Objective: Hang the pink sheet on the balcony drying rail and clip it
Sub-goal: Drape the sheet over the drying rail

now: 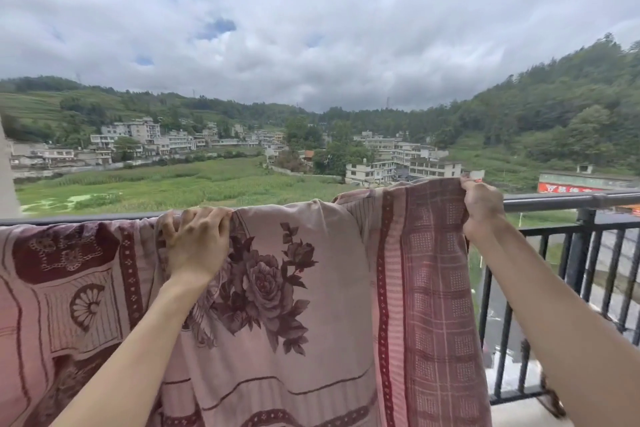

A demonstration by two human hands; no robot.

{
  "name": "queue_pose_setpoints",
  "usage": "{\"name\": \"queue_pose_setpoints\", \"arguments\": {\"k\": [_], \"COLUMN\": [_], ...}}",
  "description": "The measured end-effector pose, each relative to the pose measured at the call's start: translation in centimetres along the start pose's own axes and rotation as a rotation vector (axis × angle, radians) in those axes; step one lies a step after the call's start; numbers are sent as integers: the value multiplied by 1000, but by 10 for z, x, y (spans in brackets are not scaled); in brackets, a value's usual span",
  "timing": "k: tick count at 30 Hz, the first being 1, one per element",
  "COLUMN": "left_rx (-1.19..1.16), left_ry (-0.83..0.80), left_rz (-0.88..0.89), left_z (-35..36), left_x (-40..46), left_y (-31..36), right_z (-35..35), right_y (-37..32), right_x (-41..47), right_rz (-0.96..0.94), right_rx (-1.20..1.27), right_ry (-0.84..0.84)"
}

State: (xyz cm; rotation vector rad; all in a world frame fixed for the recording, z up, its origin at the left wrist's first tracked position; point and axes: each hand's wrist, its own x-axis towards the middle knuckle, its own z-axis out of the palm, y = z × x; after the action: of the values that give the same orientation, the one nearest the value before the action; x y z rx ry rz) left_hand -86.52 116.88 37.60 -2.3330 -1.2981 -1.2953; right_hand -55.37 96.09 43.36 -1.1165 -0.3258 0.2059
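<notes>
So the pink sheet (332, 305), rose print and all, is draped over the dark balcony rail (554, 201) and hangs down on the near side, covering most of the bars. The left hand (197, 239) has its fingers curled over the rail top, gripping the fabric there. The right hand (481, 204) is well off to the right, pinching the checked edge and lifting it a bit above the rail. Past the railing there's a green field (166, 184), village buildings (401, 163), wooded hills, cloudy sky.
</notes>
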Motion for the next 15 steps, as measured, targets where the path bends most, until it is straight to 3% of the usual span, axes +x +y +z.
{"name": "queue_pose_setpoints", "arguments": {"k": [4, 7, 11, 13, 15], "left_rx": [-51, -127, -290, -395, -555], "left_ry": [44, 49, -63, -44, -128], "left_rz": [-125, 34, 232, 281, 226], "left_z": [13, 30, 38, 12, 4], "left_x": [-3, -14, -31, -60, -82], "left_y": [45, 108, 182, 195, 208], "right_z": [-18, -30, -36, -36, -31], "right_y": [1, 11, 20, 18, 20], "right_x": [27, 43, 43, 5, -16], "right_rz": [52, 179, 466, 455, 390], "right_rx": [-86, -201, -156, -111, -73], "right_ry": [-179, -349, -653, -748, -850]}}
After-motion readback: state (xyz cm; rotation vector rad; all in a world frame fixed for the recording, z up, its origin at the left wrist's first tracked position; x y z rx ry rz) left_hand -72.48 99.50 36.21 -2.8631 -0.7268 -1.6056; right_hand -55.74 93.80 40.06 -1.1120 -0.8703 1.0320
